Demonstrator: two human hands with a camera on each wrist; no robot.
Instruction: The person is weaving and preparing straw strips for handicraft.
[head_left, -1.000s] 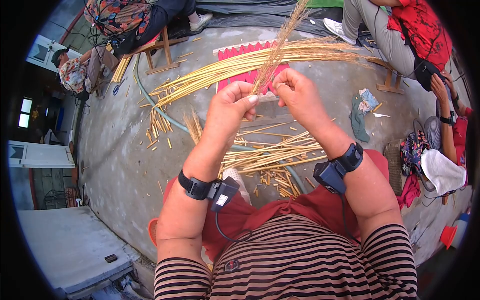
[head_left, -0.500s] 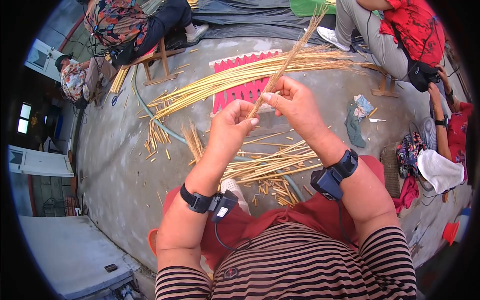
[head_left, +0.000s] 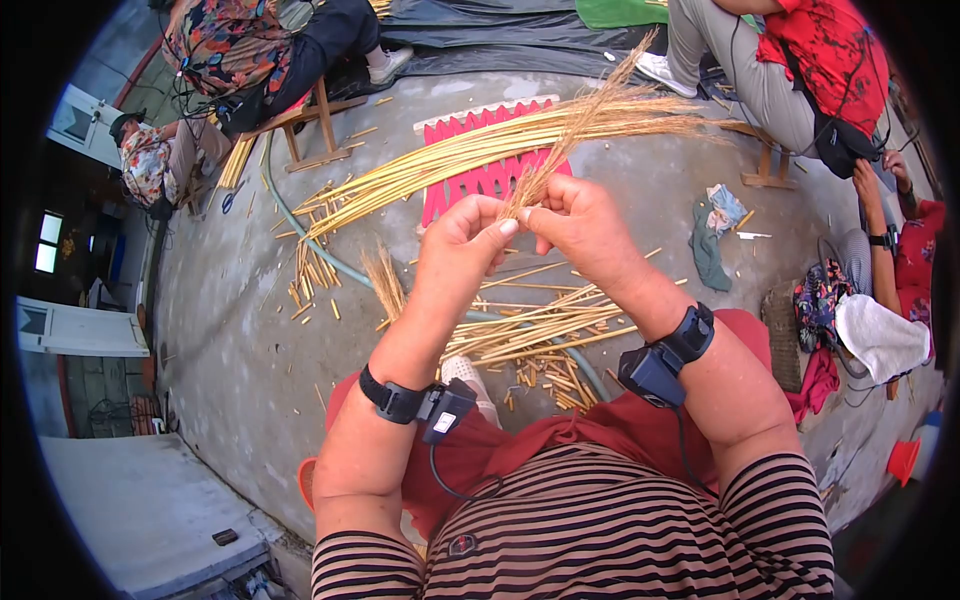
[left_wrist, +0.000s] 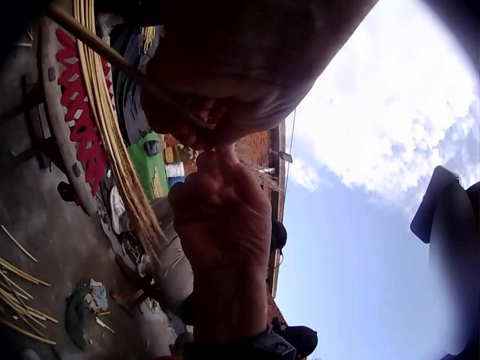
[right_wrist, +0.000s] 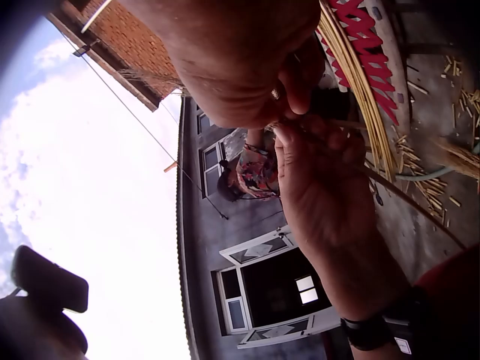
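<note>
A feathery brown plant head (head_left: 572, 130) rises up and to the right from between both hands in the head view. My left hand (head_left: 467, 245) pinches its base between thumb and fingers. Close beside it, my right hand (head_left: 583, 228) pinches the same base with thumb and forefinger. In the right wrist view a thin stalk (right_wrist: 409, 201) runs down from the left hand (right_wrist: 322, 187). The left wrist view shows the stalk (left_wrist: 120, 61) too, with the right hand (left_wrist: 223, 217) meeting the left one. The fingers partly hide the pinched spot.
Beyond the hands, long yellow stalks (head_left: 420, 155) lie across a bench with red webbing (head_left: 435, 205). More loose stalks (head_left: 545, 325) and short cut pieces (head_left: 560, 380) lie on the floor near my feet. A hose (head_left: 345, 268) crosses the floor. Several people sit around on low seats.
The right hand first came down onto the plant head beside the left, then shifted slightly lower. The brown head swung rightward, and its bristles now spread wider than half a second ago.
</note>
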